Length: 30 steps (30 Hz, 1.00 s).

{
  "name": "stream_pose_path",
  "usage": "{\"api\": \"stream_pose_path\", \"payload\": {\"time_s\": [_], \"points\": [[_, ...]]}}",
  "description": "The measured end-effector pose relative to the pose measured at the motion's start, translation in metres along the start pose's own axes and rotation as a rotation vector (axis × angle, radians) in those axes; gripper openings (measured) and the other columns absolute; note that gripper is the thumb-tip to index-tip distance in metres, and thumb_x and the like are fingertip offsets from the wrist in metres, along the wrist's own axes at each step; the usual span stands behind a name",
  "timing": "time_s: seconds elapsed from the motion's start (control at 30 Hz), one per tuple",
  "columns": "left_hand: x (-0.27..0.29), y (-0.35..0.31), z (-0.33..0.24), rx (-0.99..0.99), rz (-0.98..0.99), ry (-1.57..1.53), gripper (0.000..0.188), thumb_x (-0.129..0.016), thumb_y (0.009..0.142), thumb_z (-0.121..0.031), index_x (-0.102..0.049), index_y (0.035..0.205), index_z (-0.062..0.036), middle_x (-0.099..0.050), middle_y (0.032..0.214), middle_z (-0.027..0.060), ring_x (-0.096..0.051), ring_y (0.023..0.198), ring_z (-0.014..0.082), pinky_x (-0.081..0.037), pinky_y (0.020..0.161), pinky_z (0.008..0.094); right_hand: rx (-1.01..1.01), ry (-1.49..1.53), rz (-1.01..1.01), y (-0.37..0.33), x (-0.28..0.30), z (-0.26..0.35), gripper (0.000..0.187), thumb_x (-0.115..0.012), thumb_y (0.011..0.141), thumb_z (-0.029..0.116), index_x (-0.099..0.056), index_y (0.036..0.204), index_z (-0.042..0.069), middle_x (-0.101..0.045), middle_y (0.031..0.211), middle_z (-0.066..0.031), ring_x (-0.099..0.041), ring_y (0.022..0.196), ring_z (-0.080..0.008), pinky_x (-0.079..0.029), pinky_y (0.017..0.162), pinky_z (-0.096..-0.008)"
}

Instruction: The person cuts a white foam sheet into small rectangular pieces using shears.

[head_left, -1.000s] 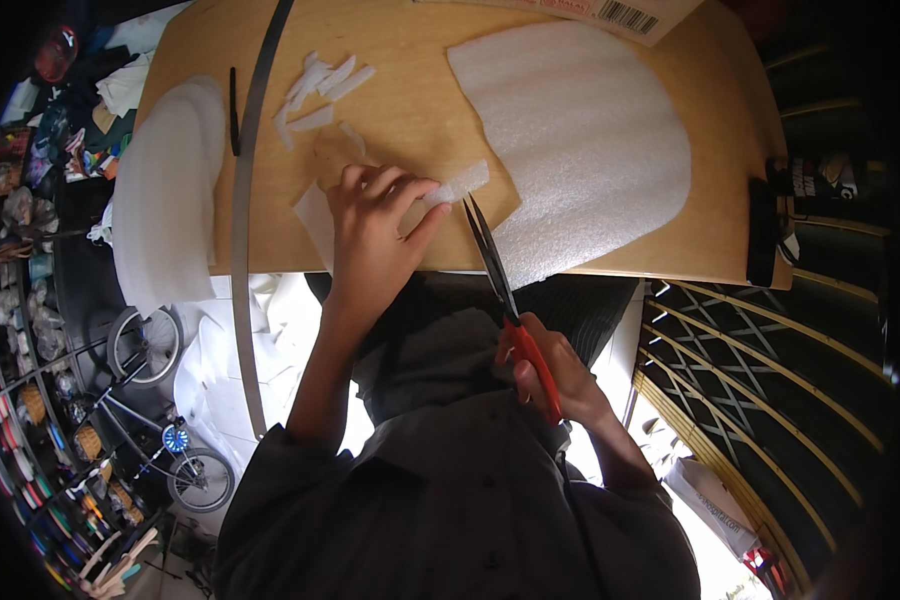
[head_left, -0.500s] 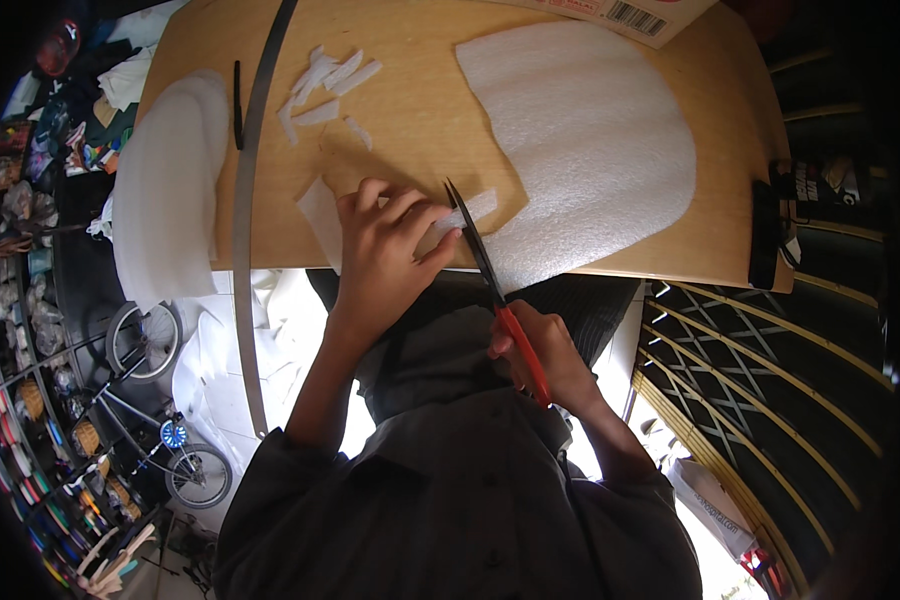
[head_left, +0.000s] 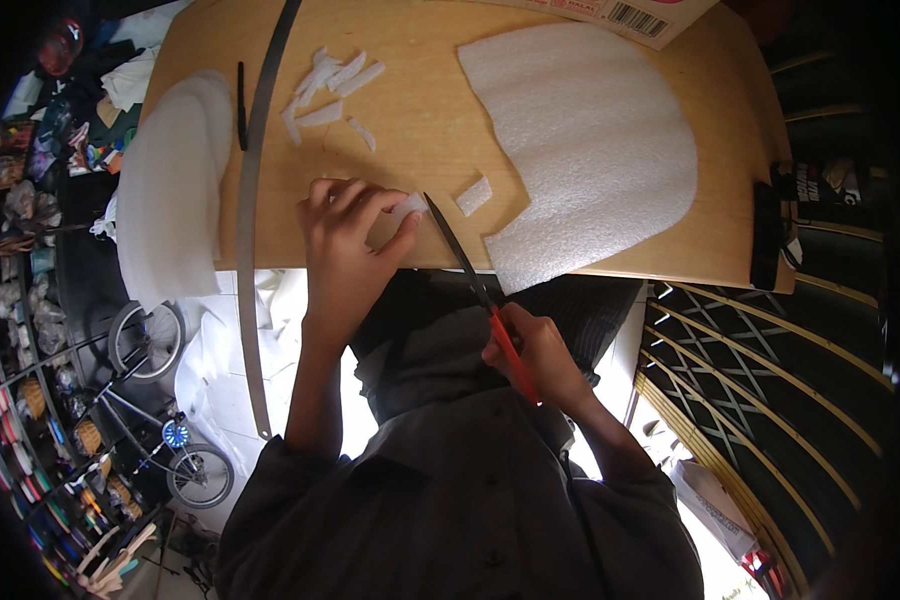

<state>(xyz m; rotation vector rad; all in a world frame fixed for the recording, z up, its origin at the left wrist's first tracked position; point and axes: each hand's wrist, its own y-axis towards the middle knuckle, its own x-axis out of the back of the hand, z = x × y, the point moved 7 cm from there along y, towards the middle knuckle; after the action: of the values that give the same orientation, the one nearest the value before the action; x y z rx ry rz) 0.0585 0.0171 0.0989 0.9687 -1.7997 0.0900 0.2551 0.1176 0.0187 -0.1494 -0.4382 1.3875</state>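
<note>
My left hand pinches a small piece of white foam sheet between thumb and fingers, above the table's near edge. In my right hand is a pair of scissors with orange-red handles. Its dark blades point up and left, with the tip just beside the held foam; the blades look closed together. A cut foam piece lies on the table right of the blades. Farther right is a large white foam sheet with a notched left side. Several thin foam strips lie scattered beyond my left hand.
A long metal ruler crosses the wooden table and overhangs its near edge. Left of it are a black pen and layered white foam. A cardboard box stands at the far edge. A bicycle is at lower left.
A foam piece has come off and now lies on the table. My left hand has moved left with the remaining foam, and the scissors have shifted slightly left.
</note>
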Motion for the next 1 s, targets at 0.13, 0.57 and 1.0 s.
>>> {"api": "stream_pose_path", "payload": {"time_s": [0.13,0.57,1.0], "points": [[-0.004,0.004,0.003,0.083,-0.03,-0.093,0.015,-0.076,0.08,-0.015,-0.068,0.092,-0.0096,-0.065,0.089,0.0025,-0.053,0.095,0.0268,-0.038,0.088,0.0406,0.011,0.063,0.091,-0.018,0.002,-0.001,0.035,-0.064,0.095,0.03,-0.053,0.109,0.0,-0.066,0.083,-0.0066,-0.061,0.063,-0.012,-0.047,0.055,-0.0273],[-0.056,0.009,-0.038,-0.025,0.035,-0.058,0.026,-0.071,0.084,-0.02,-0.067,0.108,-0.0093,-0.06,0.1,0.0064,-0.053,0.095,0.0304,-0.04,0.081,0.0445,0.018,0.21,0.02,-0.041,0.038,-0.015,0.078,-0.039,0.092,0.073,-0.047,0.109,-0.002,-0.059,0.085,-0.0112,-0.058,0.064,-0.0192,-0.046,0.06,-0.0337],[-0.007,0.064,0.046,0.103,-0.249,0.288,0.031,-0.071,0.085,-0.014,-0.068,0.115,-0.0136,-0.061,0.101,0.0069,-0.053,0.101,0.0299,-0.038,0.093,0.046,0.058,0.159,0.046,-0.037,0.032,-0.003,0.069,-0.044,0.095,0.065,-0.049,0.107,-0.002,-0.057,0.085,-0.0117,-0.06,0.071,-0.0243,-0.048,0.065,-0.0371]]}}
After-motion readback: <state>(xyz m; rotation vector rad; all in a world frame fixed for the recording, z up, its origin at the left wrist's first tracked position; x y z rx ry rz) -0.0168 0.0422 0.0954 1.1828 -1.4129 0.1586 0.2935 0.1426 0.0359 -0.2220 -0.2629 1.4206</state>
